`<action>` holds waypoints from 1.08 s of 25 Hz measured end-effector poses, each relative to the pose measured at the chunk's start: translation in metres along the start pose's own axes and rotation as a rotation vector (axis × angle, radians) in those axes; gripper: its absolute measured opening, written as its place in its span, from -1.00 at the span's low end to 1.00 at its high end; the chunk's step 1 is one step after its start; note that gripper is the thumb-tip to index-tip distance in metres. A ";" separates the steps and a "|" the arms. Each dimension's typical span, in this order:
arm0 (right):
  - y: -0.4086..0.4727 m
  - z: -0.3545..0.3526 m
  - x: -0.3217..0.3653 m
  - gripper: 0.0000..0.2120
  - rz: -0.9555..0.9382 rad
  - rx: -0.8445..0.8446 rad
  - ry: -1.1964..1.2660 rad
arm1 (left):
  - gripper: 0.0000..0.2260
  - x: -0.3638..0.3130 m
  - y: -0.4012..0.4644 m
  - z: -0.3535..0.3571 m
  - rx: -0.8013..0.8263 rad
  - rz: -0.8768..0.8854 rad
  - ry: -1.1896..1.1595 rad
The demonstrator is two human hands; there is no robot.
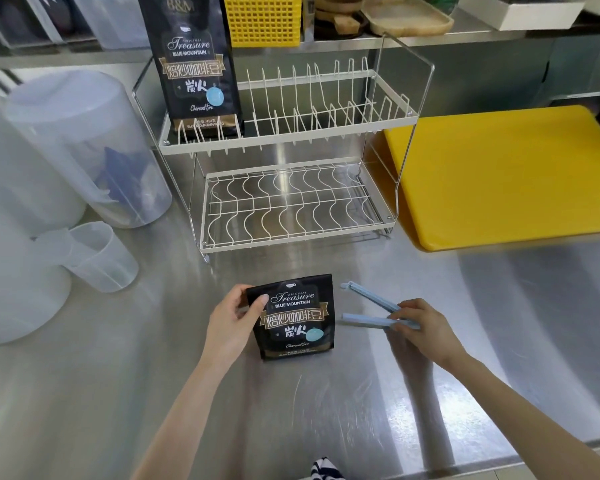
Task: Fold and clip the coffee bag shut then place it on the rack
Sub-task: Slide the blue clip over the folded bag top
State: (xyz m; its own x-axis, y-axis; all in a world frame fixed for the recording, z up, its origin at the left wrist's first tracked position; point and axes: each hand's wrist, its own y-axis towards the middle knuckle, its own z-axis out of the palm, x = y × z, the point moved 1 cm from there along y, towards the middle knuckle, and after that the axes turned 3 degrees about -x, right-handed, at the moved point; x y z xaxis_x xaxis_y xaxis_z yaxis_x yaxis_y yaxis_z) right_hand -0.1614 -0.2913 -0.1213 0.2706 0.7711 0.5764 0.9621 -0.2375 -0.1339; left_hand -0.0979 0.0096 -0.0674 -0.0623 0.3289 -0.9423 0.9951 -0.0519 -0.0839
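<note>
Striped black-and-white fabric point(324, 469) shows at the bottom edge, closest to the viewer, just beyond the front lip of the steel counter point(291, 410). Two bare forearms reach over that counter. Farther in, the left hand point(231, 323) grips the upper left corner of a small black coffee bag point(293, 318), thumb across the front face and fingers behind; the bag stands upright on the counter with its top already folded down, label facing the viewer. Just to the right of the bag, the right hand point(420, 327) holds a pale blue sealing clip point(371, 308) by its hinged end, fingers closed around it, the clip's two arms spread apart in a V that points toward the bag without touching it. Behind them stands a two-tier white wire rack point(284, 150); its lower tier holds nothing, while a taller, unfolded coffee bag point(194, 64) of the same brand stands at the left end of the upper tier. Left of the rack sit translucent plastic jugs point(84, 150) and a small measuring cup point(97, 258). A yellow cutting board point(506, 174) lies to the right of the rack. On the shelf behind are a yellow basket point(262, 19) and wooden trays point(406, 15).
</note>
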 end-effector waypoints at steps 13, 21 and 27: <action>0.006 -0.029 0.072 -0.81 -0.093 -0.090 0.588 | -0.86 0.001 -0.004 0.005 -0.003 -0.003 -0.068; 0.007 -0.011 0.107 -0.72 -0.220 0.041 0.434 | -0.71 0.015 -0.011 -0.001 0.137 -0.045 -0.126; 0.013 0.001 0.123 -0.69 -0.158 0.120 0.600 | -0.69 0.018 -0.010 -0.003 0.114 -0.075 -0.172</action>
State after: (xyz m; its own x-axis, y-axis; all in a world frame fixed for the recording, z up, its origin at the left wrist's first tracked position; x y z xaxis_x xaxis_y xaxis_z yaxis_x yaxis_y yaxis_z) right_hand -0.1158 -0.1992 -0.0530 0.0924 0.3180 0.9436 0.9954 -0.0534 -0.0795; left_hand -0.1088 0.0189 -0.0826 -0.1574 0.1711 -0.9726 0.9727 -0.1429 -0.1826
